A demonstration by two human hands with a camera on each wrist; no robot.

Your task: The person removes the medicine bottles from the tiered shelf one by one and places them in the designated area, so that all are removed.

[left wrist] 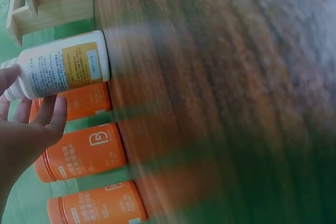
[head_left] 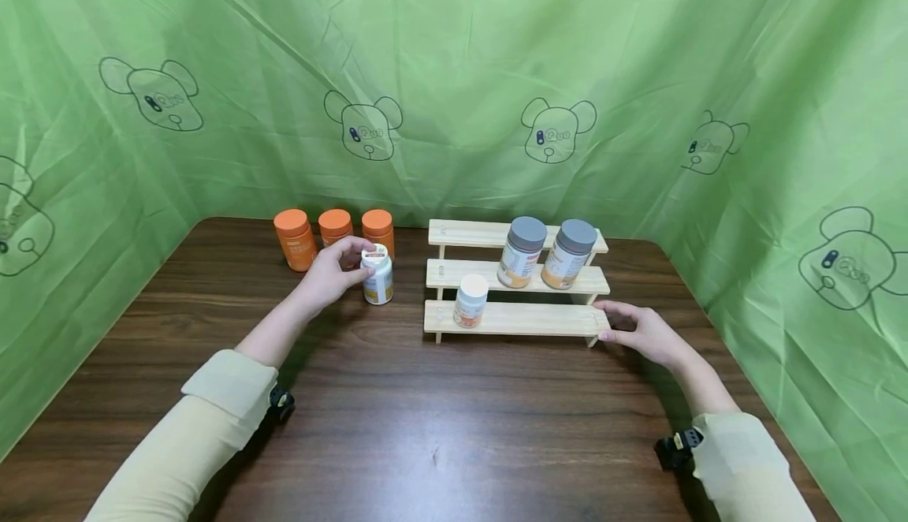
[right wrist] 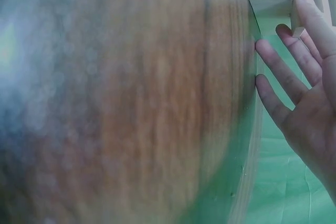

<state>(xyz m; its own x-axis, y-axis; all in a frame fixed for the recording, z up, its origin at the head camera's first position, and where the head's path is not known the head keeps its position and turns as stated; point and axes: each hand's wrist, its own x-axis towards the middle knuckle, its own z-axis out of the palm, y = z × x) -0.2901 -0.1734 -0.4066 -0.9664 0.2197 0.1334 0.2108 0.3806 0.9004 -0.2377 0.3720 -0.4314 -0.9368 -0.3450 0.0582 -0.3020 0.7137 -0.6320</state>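
My left hand (head_left: 329, 276) holds a white pill bottle (head_left: 378, 279) near its cap, thumb on one side and fingers on the other. The bottle is upright, its base close to the table; in the left wrist view the bottle's label (left wrist: 58, 66) shows small print and an orange band. At the right end of a three-tier wooden rack (head_left: 521, 318), my right hand (head_left: 644, 335) pinches the lowest step between thumb and fingers. Another white bottle (head_left: 471, 301) stands at the left of that step. Two grey-capped jars (head_left: 521, 254) (head_left: 570, 255) stand on the middle step.
Three orange bottles (head_left: 295, 240) (head_left: 336, 226) (head_left: 378, 228) stand in a row at the back left, just behind the left hand. A green cloth (head_left: 454, 49) with bear outlines hangs around the dark wooden table (head_left: 426, 427).
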